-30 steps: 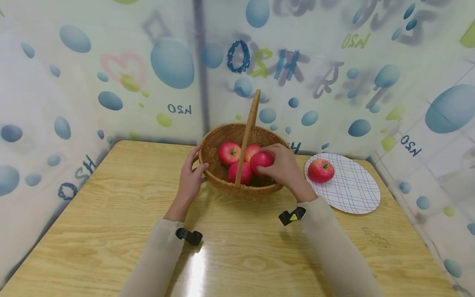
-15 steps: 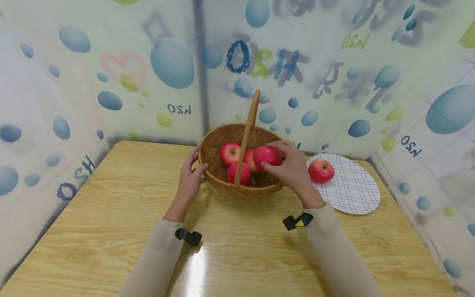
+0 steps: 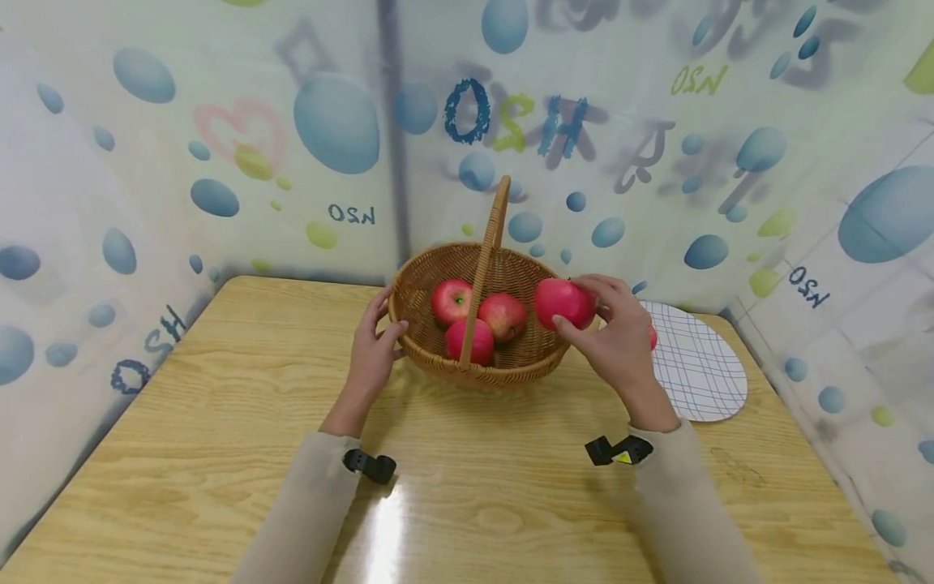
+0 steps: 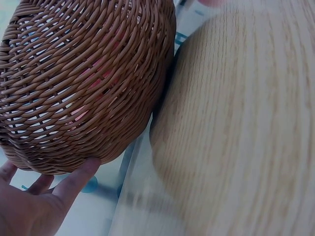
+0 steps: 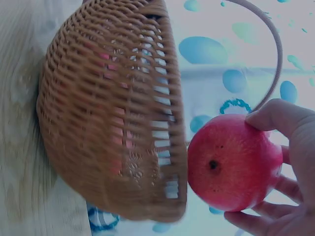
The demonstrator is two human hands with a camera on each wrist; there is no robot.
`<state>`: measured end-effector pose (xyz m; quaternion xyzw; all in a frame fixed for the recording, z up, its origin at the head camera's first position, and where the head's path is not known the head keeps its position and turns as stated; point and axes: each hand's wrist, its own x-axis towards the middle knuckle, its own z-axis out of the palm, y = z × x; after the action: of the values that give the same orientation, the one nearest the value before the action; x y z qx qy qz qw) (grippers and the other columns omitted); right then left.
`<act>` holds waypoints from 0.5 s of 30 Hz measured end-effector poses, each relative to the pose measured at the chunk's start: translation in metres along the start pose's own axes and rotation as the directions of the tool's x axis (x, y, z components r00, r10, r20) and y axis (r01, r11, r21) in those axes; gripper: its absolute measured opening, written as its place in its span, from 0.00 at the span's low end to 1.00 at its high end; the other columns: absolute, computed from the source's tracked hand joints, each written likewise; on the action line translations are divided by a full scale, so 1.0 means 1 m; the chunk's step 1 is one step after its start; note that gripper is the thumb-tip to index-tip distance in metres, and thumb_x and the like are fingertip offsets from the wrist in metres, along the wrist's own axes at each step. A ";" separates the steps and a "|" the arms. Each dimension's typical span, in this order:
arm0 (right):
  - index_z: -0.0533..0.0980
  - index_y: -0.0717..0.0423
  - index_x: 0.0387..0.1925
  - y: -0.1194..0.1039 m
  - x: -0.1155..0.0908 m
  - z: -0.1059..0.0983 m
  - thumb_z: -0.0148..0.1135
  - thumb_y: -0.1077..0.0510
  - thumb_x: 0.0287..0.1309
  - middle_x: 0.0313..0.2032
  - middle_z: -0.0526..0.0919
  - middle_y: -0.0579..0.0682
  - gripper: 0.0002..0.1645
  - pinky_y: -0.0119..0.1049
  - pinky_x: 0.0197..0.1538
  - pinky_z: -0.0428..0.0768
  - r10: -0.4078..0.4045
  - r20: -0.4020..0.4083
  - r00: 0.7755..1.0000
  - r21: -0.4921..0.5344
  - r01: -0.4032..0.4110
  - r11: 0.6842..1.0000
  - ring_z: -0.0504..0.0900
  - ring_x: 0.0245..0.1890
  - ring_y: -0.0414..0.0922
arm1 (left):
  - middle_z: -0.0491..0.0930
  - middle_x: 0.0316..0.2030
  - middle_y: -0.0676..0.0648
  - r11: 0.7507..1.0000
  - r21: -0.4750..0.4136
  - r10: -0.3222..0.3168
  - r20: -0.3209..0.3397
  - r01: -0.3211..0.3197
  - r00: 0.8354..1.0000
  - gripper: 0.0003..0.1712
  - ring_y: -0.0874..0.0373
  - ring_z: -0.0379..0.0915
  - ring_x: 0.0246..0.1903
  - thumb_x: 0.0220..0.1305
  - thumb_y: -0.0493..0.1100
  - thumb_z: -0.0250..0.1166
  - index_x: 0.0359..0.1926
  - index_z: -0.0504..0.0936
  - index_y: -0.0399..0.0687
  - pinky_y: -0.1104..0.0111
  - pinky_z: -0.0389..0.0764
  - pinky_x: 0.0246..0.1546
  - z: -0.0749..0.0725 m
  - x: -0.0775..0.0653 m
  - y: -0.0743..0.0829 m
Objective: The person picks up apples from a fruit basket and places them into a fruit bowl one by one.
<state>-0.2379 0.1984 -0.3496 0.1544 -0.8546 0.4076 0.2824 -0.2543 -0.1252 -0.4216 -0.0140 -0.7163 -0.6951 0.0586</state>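
Observation:
A brown wicker basket (image 3: 518, 375) with a tall arched handle (image 3: 494, 223) stands at the back of the table. My left hand (image 3: 374, 353) holds its left rim, the thumb outside the wall; the left wrist view shows the fingertips against the weave (image 4: 98, 98). Inside lie three red apples, one at the back left (image 3: 451, 302), one on the right (image 3: 503, 316) and one in front (image 3: 467, 341), partly behind the handle. Another red apple (image 5: 234, 162) is gripped between the thumb and fingers of my right hand (image 3: 620, 341), level with the basket's right rim.
To the right of the basket lies a white oval plate (image 3: 704, 369) with a blue line pattern. A red apple (image 3: 653, 337) on it is mostly hidden behind my right hand. A patterned wall covering (image 3: 292, 227) rises right behind the wooden table (image 3: 467, 495).
My right hand has lifted the apple from among the others and carried it right to the basket's right rim. The right-hand apple inside now shows fully. My left hand has stayed on the rim.

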 end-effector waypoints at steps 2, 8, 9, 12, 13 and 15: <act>0.81 0.59 0.56 0.004 -0.003 -0.007 0.77 0.62 0.49 0.57 0.80 0.58 0.29 0.60 0.51 0.85 0.001 -0.015 1.000 -0.020 -0.001 1.000 0.80 0.55 0.55 | 0.55 0.76 0.41 1.000 0.004 0.000 0.001 0.000 1.000 0.36 0.36 0.69 0.67 0.74 0.40 0.53 0.78 0.58 0.65 0.52 0.85 0.51 0.001 0.000 0.000; 0.80 0.58 0.58 0.017 -0.013 -0.031 0.78 0.62 0.49 0.59 0.79 0.56 0.31 0.21 0.53 0.80 0.041 -0.048 0.998 -0.078 -0.045 0.996 0.78 0.59 0.50 | 0.55 0.76 0.41 1.000 0.012 0.006 0.003 -0.006 1.000 0.36 0.36 0.69 0.67 0.74 0.39 0.53 0.78 0.58 0.65 0.53 0.86 0.50 0.003 0.001 0.001; 0.80 0.58 0.58 0.020 -0.015 -0.036 0.78 0.62 0.49 0.59 0.79 0.56 0.31 0.15 0.52 0.76 0.048 -0.061 0.997 -0.085 -0.053 0.995 0.77 0.59 0.50 | 0.55 0.76 0.41 1.000 0.012 0.007 0.004 -0.007 1.000 0.36 0.36 0.69 0.67 0.74 0.39 0.53 0.79 0.58 0.65 0.53 0.86 0.50 0.003 0.001 0.001; 0.80 0.59 0.58 0.028 -0.019 -0.047 0.77 0.63 0.49 0.59 0.79 0.57 0.31 0.08 0.49 0.70 0.069 -0.098 0.993 -0.087 -0.077 0.993 0.77 0.59 0.50 | 0.55 0.76 0.41 1.000 0.007 0.005 -0.002 -0.005 1.000 0.35 0.36 0.68 0.67 0.74 0.40 0.53 0.78 0.58 0.66 0.56 0.87 0.49 0.003 0.002 -0.001; 0.80 0.58 0.58 0.031 -0.020 -0.050 0.77 0.63 0.49 0.60 0.79 0.57 0.31 0.08 0.49 0.70 0.077 -0.109 0.991 -0.089 -0.087 0.992 0.77 0.58 0.50 | 0.55 0.76 0.41 1.000 0.006 0.003 -0.005 -0.003 1.000 0.35 0.36 0.68 0.67 0.74 0.40 0.53 0.78 0.58 0.66 0.58 0.87 0.47 0.003 0.002 -0.002; 0.80 0.57 0.59 0.036 -0.021 -0.056 0.77 0.63 0.50 0.60 0.79 0.55 0.31 0.08 0.49 0.70 0.093 -0.127 0.987 -0.102 -0.107 0.989 0.77 0.58 0.48 | 0.56 0.76 0.41 1.000 0.002 0.003 -0.012 -0.003 1.000 0.35 0.36 0.67 0.68 0.74 0.40 0.53 0.78 0.59 0.66 0.63 0.88 0.45 0.002 0.002 -0.002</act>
<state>-0.2187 0.2647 -0.3561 0.0704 -0.8632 0.3829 0.3213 -0.2566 -0.1233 -0.4239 -0.0108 -0.7165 -0.6945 0.0640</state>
